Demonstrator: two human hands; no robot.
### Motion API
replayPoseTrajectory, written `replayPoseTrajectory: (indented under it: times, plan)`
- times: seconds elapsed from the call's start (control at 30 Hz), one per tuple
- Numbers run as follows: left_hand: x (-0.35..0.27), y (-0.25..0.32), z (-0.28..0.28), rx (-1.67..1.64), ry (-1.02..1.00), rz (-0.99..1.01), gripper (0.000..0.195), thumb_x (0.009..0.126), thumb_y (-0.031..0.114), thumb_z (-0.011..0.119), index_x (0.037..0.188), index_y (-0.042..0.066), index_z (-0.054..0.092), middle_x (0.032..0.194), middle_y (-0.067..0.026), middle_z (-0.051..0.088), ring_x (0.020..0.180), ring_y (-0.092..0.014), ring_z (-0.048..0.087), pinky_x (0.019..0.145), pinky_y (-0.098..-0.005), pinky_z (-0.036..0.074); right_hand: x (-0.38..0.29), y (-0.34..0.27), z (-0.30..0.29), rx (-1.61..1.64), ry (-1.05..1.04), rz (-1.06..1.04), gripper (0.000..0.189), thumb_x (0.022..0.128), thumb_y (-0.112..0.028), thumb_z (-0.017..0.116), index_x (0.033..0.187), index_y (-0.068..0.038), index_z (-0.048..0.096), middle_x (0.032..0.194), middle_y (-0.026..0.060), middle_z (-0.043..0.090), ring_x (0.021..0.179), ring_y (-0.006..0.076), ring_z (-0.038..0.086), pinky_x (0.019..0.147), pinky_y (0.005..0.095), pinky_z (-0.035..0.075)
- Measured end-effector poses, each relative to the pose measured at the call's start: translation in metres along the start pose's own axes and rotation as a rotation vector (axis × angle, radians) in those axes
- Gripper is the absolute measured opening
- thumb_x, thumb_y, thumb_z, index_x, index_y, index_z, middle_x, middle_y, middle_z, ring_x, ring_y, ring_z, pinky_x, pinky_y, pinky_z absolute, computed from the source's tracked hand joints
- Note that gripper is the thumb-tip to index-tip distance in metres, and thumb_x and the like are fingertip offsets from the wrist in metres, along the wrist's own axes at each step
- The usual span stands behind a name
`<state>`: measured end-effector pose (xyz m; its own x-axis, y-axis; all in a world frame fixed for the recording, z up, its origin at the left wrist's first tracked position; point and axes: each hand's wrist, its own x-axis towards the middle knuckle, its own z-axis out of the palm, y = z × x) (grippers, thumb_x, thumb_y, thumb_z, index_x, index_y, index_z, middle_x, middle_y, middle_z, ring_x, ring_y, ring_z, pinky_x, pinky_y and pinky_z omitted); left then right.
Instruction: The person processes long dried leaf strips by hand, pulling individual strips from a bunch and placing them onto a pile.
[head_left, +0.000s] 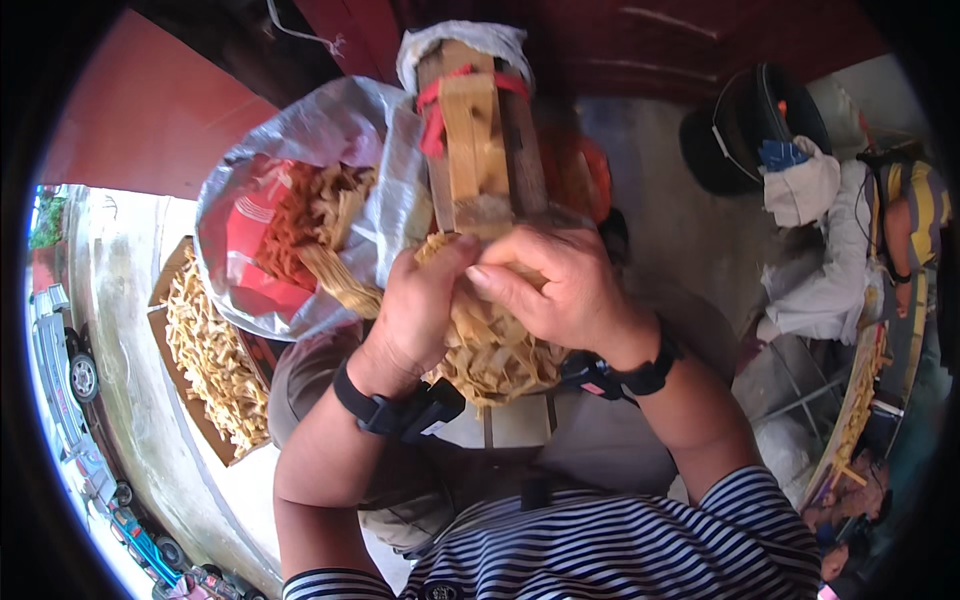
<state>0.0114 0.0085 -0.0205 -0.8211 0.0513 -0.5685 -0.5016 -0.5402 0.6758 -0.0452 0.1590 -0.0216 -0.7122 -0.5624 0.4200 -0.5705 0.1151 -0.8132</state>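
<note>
My left hand (420, 307) and my right hand (551, 285) meet in front of a wooden block stand (474, 150), which is bound with red cloth. Between the fingers of both hands are pale yellow strips, partly covered by the fingers. Just below the hands lies a pile of pale folded strips (499, 364). Left of the block stands an open clear plastic bag (315, 127) with a red inner part. It holds reddish-brown strips (289, 240) and paler ones. A flat bundle of pale strips (341, 281) lies over the bag's edge beside my left hand.
A cardboard box (187, 390) full of pale strips sits at the left on the ground. Black buckets (720, 150) stand at the upper right. Another person (911, 217) is at the far right, near a long tray of strips (859, 412). Parked vehicles (82, 375) show at the far left.
</note>
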Motion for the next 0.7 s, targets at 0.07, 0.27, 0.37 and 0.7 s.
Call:
replayPoseTrajectory:
  times: [0.07,0.27,0.37,0.7]
  plan:
    - [-0.001,-0.007,0.001,0.230,-0.033,-0.090,0.024,0.090,0.012,0.053,0.106,-0.004,0.057,0.085,-0.0119,0.065,0.071,-0.018,0.065,0.060,-0.0297,0.052,0.002,-0.010,-0.007,0.016,-0.110,-0.016,0.012,0.077,-0.004,0.070,0.088,-0.002,0.064,0.073,0.0080,0.065,0.064,0.0187,0.065,0.059,0.0288,0.049]
    - [-0.043,0.007,0.008,0.550,-0.860,-0.016,0.015,0.088,0.020,0.065,0.085,0.005,0.065,0.074,-0.0032,0.064,0.072,-0.015,0.062,0.062,-0.0279,0.047,0.011,-0.019,-0.029,0.377,-0.207,-0.004,0.010,0.083,-0.010,0.068,0.083,0.000,0.065,0.073,0.0097,0.067,0.064,0.0182,0.066,0.058,0.0255,0.050]
    - [-0.043,0.018,0.005,0.285,-0.887,0.261,0.017,0.086,0.018,0.069,0.093,0.003,0.067,0.087,-0.0061,0.069,0.080,-0.016,0.067,0.068,-0.0283,0.051,0.011,-0.022,-0.035,0.355,-0.235,0.180,0.016,0.088,-0.015,0.063,0.080,-0.001,0.065,0.068,0.0076,0.065,0.060,0.0156,0.063,0.055,0.0265,0.047]
    - [-0.028,0.017,-0.001,1.515,-0.154,1.302,0.028,0.061,0.021,0.069,0.089,0.017,0.067,0.071,0.0017,0.049,0.057,-0.015,0.053,0.046,-0.0289,0.045,-0.009,-0.009,-0.016,1.218,-0.474,0.964,0.027,0.091,-0.021,0.062,0.099,0.004,0.060,0.073,0.0007,0.059,0.054,0.0077,0.051,0.051,0.0199,0.041]
